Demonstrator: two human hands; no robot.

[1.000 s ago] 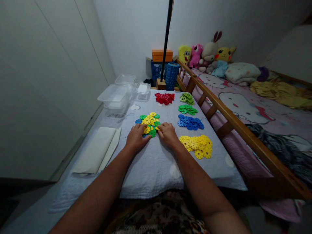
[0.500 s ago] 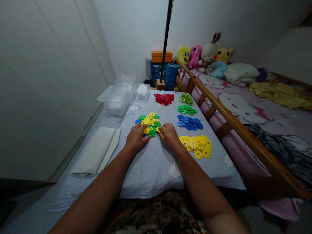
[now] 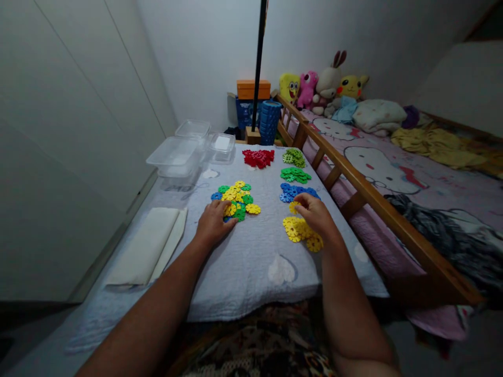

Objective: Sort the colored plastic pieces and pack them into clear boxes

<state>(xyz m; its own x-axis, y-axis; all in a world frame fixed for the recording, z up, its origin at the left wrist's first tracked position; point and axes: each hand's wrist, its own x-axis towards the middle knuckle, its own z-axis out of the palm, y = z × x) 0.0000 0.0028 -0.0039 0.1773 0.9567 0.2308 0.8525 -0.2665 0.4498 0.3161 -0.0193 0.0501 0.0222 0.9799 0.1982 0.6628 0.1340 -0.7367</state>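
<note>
A person's left hand (image 3: 214, 224) lies loose on the mixed pile (image 3: 236, 198) in the middle of the quilt (image 3: 251, 267); the right hand (image 3: 317, 215) pinches a yellow disc (image 3: 293, 208) over the yellow pile (image 3: 297, 232) (near the right edge).

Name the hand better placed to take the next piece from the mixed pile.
Left, likely: the left hand rests at the mixed pile, while the right hand is over the yellow pile.

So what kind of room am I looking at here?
Probably a child's bedroom: a wooden-railed bed with a cartoon sheet, plush toys piled at its far end, and coloured toy discs sorted into heaps on a quilt-covered table.
</note>
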